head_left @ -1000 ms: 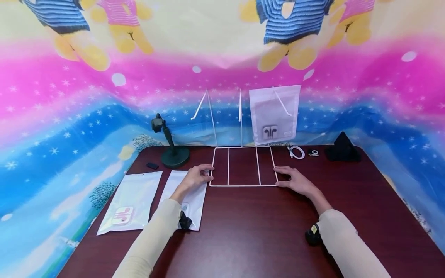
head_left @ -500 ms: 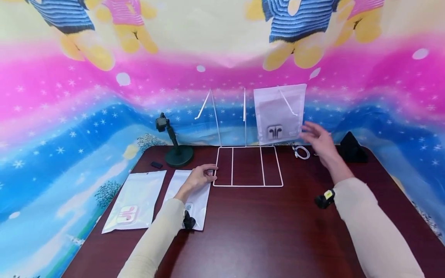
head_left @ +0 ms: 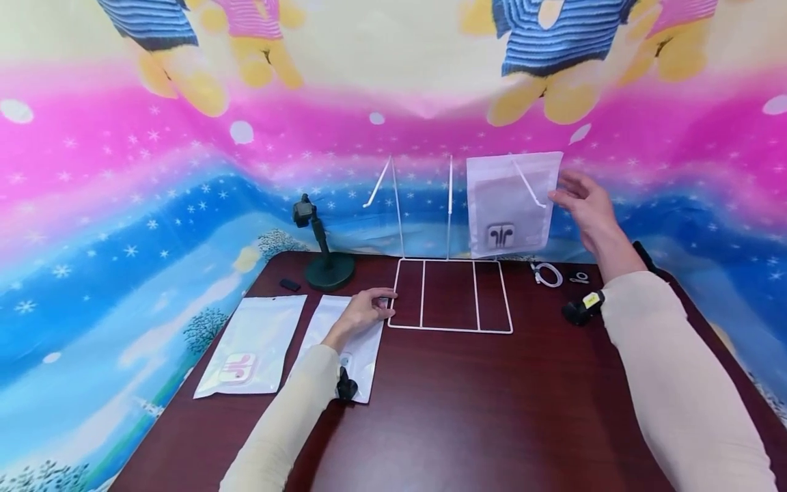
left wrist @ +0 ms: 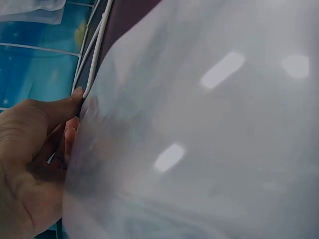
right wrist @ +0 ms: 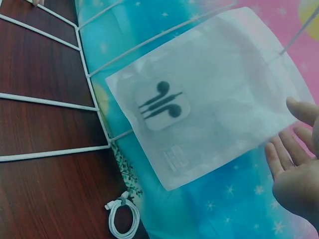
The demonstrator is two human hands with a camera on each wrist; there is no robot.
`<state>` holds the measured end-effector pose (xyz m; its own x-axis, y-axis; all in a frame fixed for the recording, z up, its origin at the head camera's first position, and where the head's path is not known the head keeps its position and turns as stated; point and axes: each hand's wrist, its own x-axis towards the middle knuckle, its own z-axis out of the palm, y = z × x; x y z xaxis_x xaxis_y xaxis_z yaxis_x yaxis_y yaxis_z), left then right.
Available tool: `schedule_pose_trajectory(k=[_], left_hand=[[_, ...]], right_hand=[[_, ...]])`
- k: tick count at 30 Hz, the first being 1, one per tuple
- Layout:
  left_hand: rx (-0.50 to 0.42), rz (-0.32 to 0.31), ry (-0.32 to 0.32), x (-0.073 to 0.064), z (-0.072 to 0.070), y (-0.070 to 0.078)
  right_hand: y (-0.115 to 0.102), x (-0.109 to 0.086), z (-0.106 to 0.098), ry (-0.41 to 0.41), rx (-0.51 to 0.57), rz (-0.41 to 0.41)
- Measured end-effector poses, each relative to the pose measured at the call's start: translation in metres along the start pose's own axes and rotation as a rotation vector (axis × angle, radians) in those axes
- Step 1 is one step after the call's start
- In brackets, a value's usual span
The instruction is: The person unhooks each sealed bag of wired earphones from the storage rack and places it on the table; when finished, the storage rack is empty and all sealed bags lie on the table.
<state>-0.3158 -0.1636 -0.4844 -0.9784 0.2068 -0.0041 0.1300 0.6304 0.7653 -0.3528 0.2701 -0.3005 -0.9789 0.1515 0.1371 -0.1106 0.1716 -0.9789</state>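
A white wire display rack (head_left: 451,330) stands at the back of the table, with three hooks on its upright part. From its right hook hangs a white zip pouch (head_left: 498,195) with earphones pictured low on it. My left hand (head_left: 361,311) pinches the left wire of the rack's base between thumb and fingers. Beside the hanging pouch's right edge is my right hand (head_left: 589,208), fingers loosely extended; in the right wrist view its thumb (right wrist: 301,110) overlaps the edge. A second pouch (head_left: 365,362) lies partly under my left forearm and fills much of the left wrist view.
Another white pouch (head_left: 261,338) lies at the table's left. Behind it are a small black object (head_left: 290,284) and a dark green stand (head_left: 330,270). Right of the rack lie a coiled white cable (head_left: 547,275) and a small ring-shaped item (head_left: 579,277). A patterned cloth hangs behind.
My right hand has left the rack base's right side and risen to the hanging pouch's right edge. My left hand stays at the base's left side. The head view has shifted slightly.
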Motion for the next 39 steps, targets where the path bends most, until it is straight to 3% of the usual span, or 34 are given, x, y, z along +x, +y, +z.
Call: schedule_pose_trajectory(k=[9,16,20,26,39], left_hand=[[-0.018,-0.009,0.003,0.0,0.002,0.002],[-0.013,0.004,0.001,0.002,0.0,0.002],[-0.016,-0.009,-0.003,0.002,0.001,0.002],[-0.023,-0.003,-0.009,0.003,0.001,0.0],[-0.025,-0.005,-0.009,0.003,0.001,0.0]], right_hand=[[-0.001,-0.004,0.01,0.255,0.008,0.014],[-0.005,-0.006,0.014,0.328,0.131,-0.033],[-0.007,-0.008,0.015,0.285,0.149,-0.041],[-0.011,-0.01,0.015,0.155,0.125,-0.033],[-0.011,-0.04,-0.005,0.004,0.302,-0.055]])
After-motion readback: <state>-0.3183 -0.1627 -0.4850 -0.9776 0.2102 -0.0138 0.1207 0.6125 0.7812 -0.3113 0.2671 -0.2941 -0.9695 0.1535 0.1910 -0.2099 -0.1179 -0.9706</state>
